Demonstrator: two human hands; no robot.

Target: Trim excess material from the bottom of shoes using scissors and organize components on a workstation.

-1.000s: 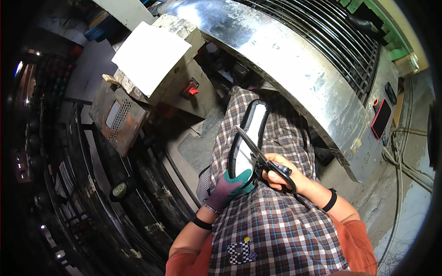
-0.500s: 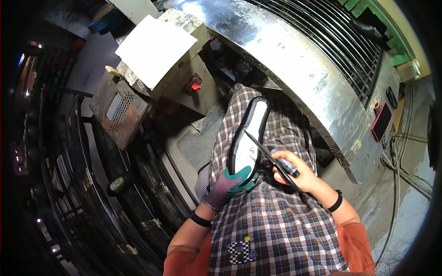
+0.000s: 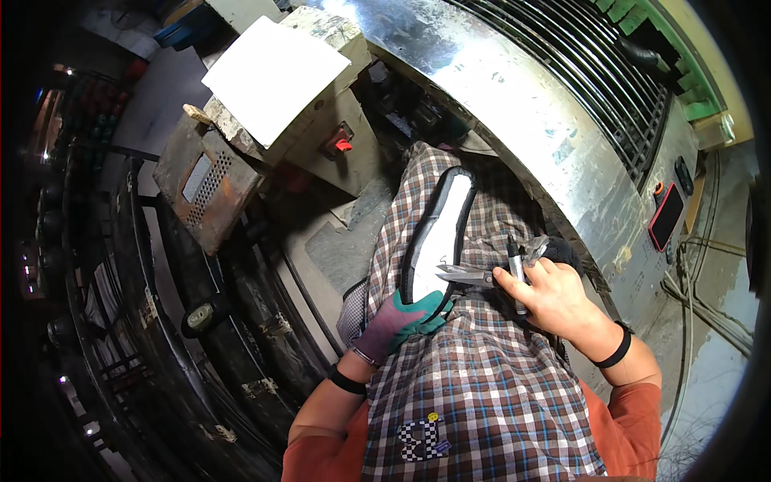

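A shoe upper (image 3: pixel 444 229), sole side up with a white insole and black edges, lies across the plaid apron (image 3: pixel 482 394) on my lap. My left hand (image 3: pixel 405 320), in a green and purple glove, is closed around its near end. Bare, my right hand (image 3: pixel 554 301) holds a flat grey metal blade (image 3: pixel 466 275), its tip over the white insole; the tool's exact kind I cannot make out. A grey marker pen (image 3: pixel 516 269) with a dark tip stands upright between the same hand's fingers.
A metal bench (image 3: pixel 498 88) with a barred grille runs along the far right; a red-edged phone (image 3: pixel 666 217) lies on it. A machine box (image 3: pixel 333 128) with a red switch and white sheet (image 3: pixel 277 80) stands ahead. Black racks (image 3: pixel 217 321) fill the left.
My right hand has moved right and turned. The dark tool that slanted up over the insole now shows as a flat blade pointing left. The shoe upper and left hand stay nearly still.
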